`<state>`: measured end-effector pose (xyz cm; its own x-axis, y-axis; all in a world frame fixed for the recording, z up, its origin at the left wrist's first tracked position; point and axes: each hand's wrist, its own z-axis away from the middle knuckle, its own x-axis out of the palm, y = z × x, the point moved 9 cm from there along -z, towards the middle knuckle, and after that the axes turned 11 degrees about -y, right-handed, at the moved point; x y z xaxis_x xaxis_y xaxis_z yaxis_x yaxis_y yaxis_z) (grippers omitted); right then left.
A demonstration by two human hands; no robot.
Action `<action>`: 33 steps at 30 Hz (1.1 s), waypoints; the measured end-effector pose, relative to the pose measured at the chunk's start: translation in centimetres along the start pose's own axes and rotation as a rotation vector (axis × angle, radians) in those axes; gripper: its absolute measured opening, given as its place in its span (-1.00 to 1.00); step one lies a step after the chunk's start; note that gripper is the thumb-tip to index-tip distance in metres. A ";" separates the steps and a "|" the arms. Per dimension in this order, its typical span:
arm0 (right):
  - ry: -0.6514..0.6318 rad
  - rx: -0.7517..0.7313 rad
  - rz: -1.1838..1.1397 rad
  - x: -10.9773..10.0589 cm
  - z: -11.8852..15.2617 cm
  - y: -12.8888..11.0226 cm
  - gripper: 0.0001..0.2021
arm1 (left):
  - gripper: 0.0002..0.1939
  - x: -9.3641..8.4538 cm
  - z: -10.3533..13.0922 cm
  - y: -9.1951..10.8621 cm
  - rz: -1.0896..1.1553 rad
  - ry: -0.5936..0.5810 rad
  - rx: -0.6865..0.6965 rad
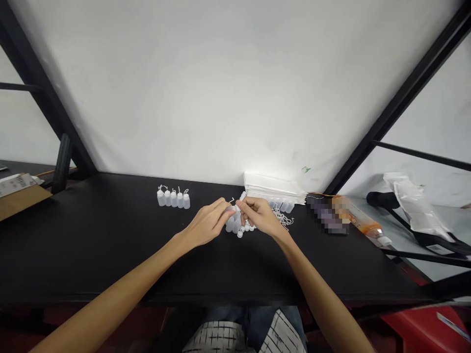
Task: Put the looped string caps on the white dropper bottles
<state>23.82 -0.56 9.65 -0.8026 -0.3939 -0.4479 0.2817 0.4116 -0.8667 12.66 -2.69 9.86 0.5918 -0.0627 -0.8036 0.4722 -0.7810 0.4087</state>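
My left hand point(213, 220) and my right hand point(259, 213) meet over the middle of the black table, fingertips almost touching. The left fingers are closed around the top of a small translucent squeeze bottle point(230, 225). A thin bent white tip sticks up by them. In the right hand, thumb and forefinger pinch close to the same bottle top; whatever small piece they hold is mostly hidden. Beneath the hands lie several white caps point(240, 234). To the left stands a row of several small bottles point(174, 199) with caps and thin white tips.
Loose white tube pieces point(285, 218) lie right of my right hand, before more small bottles point(283, 206). Behind is a stack of white sheets or bags point(272, 185). An orange drink bottle point(368, 228) lies farther right; a cardboard box point(24, 196) is at the left.
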 end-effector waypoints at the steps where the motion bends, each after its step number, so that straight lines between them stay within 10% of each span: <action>1: 0.028 -0.011 0.033 -0.1 0.0 -0.1 -0.54 | -0.73 0.0 0.0 0.0 -0.011 0.005 0.000; 11: 0.255 -0.111 -0.017 -0.7 0.6 -0.3 -0.73 | -0.72 0.0 0.3 0.4 -0.190 0.069 0.043; 21: 0.019 -0.040 -0.265 -0.1 0.4 -0.8 -0.65 | -0.72 -0.5 0.5 0.3 -0.240 0.124 0.045; 29: 0.079 0.018 0.270 -0.5 0.5 -0.5 -0.48 | -0.68 0.3 0.4 0.4 -0.320 0.088 0.076; 33: 0.047 -0.020 0.093 -0.6 0.6 -0.9 -0.64 | -0.68 0.0 0.3 0.0 -0.301 0.096 0.050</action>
<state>24.39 -1.18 10.57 -0.7972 -0.3142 -0.5154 0.3463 0.4613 -0.8169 12.44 -2.89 9.75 0.4904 0.2335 -0.8396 0.6047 -0.7849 0.1349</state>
